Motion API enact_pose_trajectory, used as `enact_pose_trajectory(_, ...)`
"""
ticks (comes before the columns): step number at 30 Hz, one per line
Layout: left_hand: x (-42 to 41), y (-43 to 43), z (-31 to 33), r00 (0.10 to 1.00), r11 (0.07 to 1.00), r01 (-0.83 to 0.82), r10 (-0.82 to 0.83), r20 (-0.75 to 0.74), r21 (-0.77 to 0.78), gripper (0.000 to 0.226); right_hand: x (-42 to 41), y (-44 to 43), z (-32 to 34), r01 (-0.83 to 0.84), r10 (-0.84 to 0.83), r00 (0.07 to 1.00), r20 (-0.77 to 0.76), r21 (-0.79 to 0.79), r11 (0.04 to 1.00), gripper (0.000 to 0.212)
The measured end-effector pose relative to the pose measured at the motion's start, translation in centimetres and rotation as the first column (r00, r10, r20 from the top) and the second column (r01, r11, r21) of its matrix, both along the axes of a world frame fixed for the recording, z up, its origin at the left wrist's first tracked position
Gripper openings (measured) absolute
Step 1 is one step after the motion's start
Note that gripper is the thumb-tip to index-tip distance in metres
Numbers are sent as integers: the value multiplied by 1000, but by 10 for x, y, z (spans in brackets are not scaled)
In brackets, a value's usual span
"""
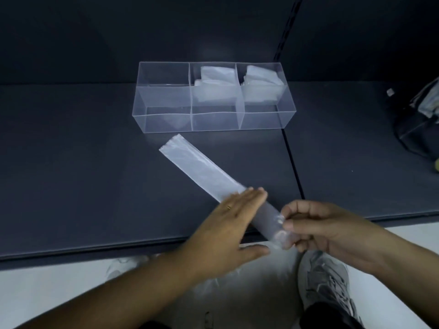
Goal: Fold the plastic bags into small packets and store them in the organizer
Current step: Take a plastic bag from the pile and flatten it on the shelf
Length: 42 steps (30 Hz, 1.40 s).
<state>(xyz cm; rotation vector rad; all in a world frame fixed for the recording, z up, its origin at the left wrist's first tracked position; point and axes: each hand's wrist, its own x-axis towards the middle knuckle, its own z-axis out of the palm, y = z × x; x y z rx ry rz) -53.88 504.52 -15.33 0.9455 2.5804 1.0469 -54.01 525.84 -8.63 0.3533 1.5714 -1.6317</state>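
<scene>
A clear plastic bag (202, 168), folded into a long narrow strip, lies diagonally on the dark shelf, from near the organizer down to the front edge. My left hand (229, 222) rests flat on the strip's lower part with straight fingers. My right hand (316, 226) pinches the strip's near end, which hangs past the shelf's edge. The clear organizer (166, 119) stands behind, with three compartments. Folded bags fill the middle compartment (213, 84) and the right compartment (260, 81); the left one holds nothing.
A dark bag (420, 124) sits on the shelf at the far right. A seam (293, 167) divides the shelf into two panels. Below the shelf's front edge lie a pale floor and a grey shoe (325, 281).
</scene>
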Motion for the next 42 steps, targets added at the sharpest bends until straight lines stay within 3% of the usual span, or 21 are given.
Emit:
enact_pose_trajectory(2, 11, 11, 7, 984, 971, -157, 138, 116, 180, 61, -2, -7, 9, -64, 60, 997, -52, -81, 995, 14)
enact_pose_trajectory(5, 2, 9, 25, 854, 823, -453, 291, 432, 343, 23, -20, -12, 7, 57, -45, 952, -304, 30, 998, 7)
enact_pose_trajectory(7, -14, 4, 37, 737, 722, -574, 250, 628, 386, 23, -36, -15, -1, 45, 10, 902, -431, 117, 992, 37)
enact_pose_trajectory(10, -37, -9, 43, 586, 660, -654, 133, 799, 369, 27, -53, -24, -18, -235, 267, 870, -415, 126, 964, 59)
enact_pose_trajectory(12, -52, -19, 42, 509, 623, -688, 49, 859, 372, 28, -60, -32, -31, -310, 350, 855, -382, 166, 936, 46)
enact_pose_trajectory(14, -68, -31, 39, 471, 585, -724, 33, 881, 365, 27, -64, -38, -43, -263, 338, 860, -381, 237, 935, 25)
enact_pose_trajectory(19, -103, -56, 17, 399, 553, -796, 172, 901, 246, 23, -73, -44, -59, -75, 223, 897, -382, 366, 928, 11)
enact_pose_trajectory(23, -116, -58, -3, 443, 597, -792, 419, 792, 127, 17, -73, -49, -64, -38, 226, 893, -388, 436, 899, 13)
enact_pose_trajectory(26, -121, -61, -8, 521, 553, -813, 553, 650, 182, 15, -69, -49, -66, -11, 212, 894, -396, 452, 892, 15)
enact_pose_trajectory(28, -118, -61, -6, 615, 591, -777, 636, 466, 218, 29, -66, -47, -67, 2, 196, 894, -404, 440, 898, 15)
enact_pose_trajectory(30, -104, -57, -3, 717, 676, -695, 677, 167, 244, 38, -63, -46, -66, 10, 176, 895, -410, 413, 911, 15)
enact_pose_trajectory(32, -79, -47, -2, 795, 807, -544, 583, -166, 229, 35, -58, -46, -65, 27, 156, 895, -417, 399, 916, 16)
enact_pose_trajectory(34, -52, -32, -8, 864, 929, -348, 370, -341, 125, 39, -53, -47, -67, 77, 133, 879, -458, 412, 908, 14)
enact_pose_trajectory(36, -32, -21, -17, 945, 980, -184, 157, -286, -70, 60, -45, -49, -69, 165, 83, 848, -523, 409, 898, 12)
enact_pose_trajectory(39, -22, -21, -33, 983, 950, -62, 6, -183, -306, 89, -32, -51, -74, 281, 24, 783, -622, 387, 878, 19)
enact_pose_trajectory(42, -22, -24, -39, 977, 942, -55, -17, -212, -330, 91, -21, -51, -75, 306, 12, 740, -672, 353, 884, 23)
